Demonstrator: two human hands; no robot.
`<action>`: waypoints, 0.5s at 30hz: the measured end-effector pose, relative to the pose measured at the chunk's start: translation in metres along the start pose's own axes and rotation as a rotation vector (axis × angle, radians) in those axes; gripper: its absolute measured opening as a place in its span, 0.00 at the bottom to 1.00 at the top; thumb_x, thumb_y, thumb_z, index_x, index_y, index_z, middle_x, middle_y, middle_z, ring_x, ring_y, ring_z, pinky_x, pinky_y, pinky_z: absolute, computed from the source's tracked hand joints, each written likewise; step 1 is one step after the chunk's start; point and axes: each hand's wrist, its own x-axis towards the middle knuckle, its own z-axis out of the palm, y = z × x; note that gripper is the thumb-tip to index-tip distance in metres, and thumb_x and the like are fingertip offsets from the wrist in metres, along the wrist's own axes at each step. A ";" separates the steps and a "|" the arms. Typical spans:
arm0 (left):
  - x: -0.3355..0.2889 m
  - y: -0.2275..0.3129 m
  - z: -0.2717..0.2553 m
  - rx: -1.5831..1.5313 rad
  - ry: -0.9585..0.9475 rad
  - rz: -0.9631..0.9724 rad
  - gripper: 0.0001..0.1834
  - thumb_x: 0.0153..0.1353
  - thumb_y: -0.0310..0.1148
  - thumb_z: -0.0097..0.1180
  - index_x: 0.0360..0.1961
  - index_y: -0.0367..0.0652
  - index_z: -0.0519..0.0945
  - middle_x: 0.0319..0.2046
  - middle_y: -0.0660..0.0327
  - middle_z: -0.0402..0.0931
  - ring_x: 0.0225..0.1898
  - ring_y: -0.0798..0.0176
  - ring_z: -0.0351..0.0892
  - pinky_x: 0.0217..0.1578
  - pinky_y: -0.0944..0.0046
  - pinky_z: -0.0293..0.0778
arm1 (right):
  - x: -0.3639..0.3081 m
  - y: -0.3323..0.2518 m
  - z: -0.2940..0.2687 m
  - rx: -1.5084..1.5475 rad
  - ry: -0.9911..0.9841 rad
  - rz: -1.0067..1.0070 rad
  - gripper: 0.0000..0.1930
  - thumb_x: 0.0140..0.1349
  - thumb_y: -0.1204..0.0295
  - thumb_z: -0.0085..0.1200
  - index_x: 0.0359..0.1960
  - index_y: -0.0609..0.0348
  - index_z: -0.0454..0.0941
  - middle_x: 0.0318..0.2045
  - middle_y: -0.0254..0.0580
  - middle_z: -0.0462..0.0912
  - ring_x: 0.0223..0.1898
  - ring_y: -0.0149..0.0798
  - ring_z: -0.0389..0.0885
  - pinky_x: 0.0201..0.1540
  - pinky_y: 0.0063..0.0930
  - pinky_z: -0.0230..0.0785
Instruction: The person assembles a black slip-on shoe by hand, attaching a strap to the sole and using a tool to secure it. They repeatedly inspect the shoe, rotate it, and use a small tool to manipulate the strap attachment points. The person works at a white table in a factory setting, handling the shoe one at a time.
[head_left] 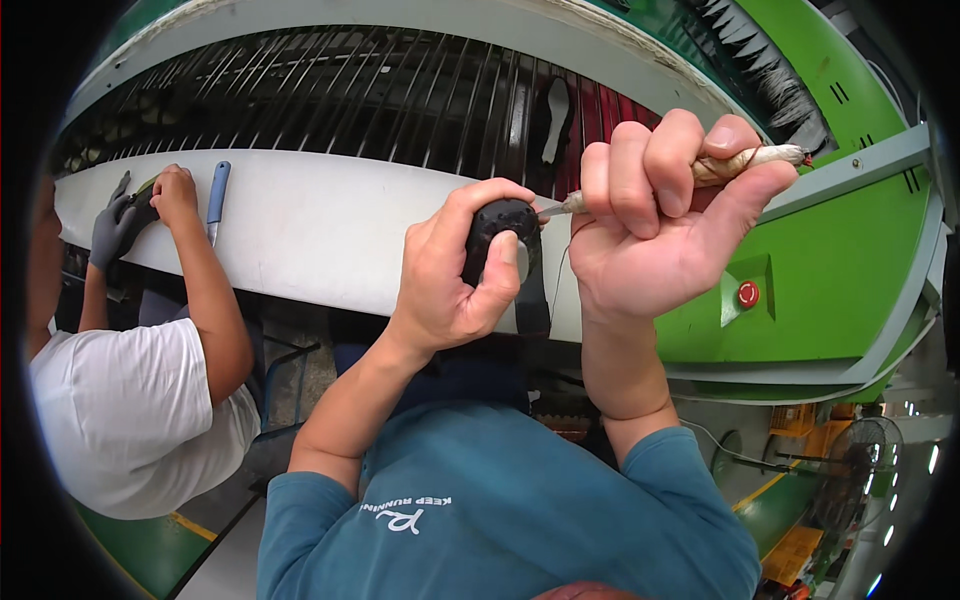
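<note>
My left hand (pixel 440 262) is closed round a black shoe sole (pixel 503 222), its thumb pressed on the near face. The sole is held up over the white work ledge, and part of it is hidden by my fingers. To the right, my right hand (pixel 655 215) grips a knife with a tape-wrapped handle (pixel 752 165), palm turned up. Its thin metal blade (pixel 551 211) points left and meets the sole's right edge. A thin dark thread hangs below the blade. Beyond my hands, another black sole with a pale inner face (pixel 556 122) lies on the rollers.
The white ledge (pixel 320 205) runs in front of a roller conveyor (pixel 330 90). A blue-handled knife (pixel 218 193) lies near a co-worker (pixel 150 400) at left, who handles a dark piece. A green machine (pixel 790 290) with a red stop button (pixel 748 293) stands right; a fan (pixel 862 450) is behind.
</note>
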 end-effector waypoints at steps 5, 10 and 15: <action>-0.002 0.012 -0.004 0.019 -0.039 -0.073 0.19 0.69 0.23 0.57 0.61 0.35 0.79 0.42 0.54 0.89 0.33 0.64 0.85 0.39 0.63 0.83 | -0.004 -0.003 0.004 -0.002 -0.038 0.000 0.30 0.86 0.36 0.32 0.55 0.43 0.79 0.25 0.24 0.62 0.19 0.25 0.53 0.22 0.23 0.50; -0.001 0.017 -0.007 0.047 -0.046 -0.084 0.19 0.68 0.23 0.57 0.60 0.35 0.79 0.43 0.54 0.89 0.33 0.64 0.85 0.39 0.63 0.83 | -0.004 -0.001 0.002 0.022 -0.100 -0.004 0.30 0.86 0.36 0.32 0.56 0.44 0.79 0.26 0.25 0.62 0.19 0.25 0.54 0.22 0.24 0.51; 0.001 0.014 -0.010 0.073 -0.045 -0.071 0.20 0.67 0.23 0.58 0.60 0.35 0.79 0.43 0.54 0.89 0.33 0.63 0.87 0.39 0.62 0.84 | -0.005 0.001 0.000 0.012 -0.138 -0.011 0.30 0.86 0.36 0.33 0.58 0.46 0.78 0.26 0.26 0.63 0.20 0.25 0.55 0.22 0.25 0.51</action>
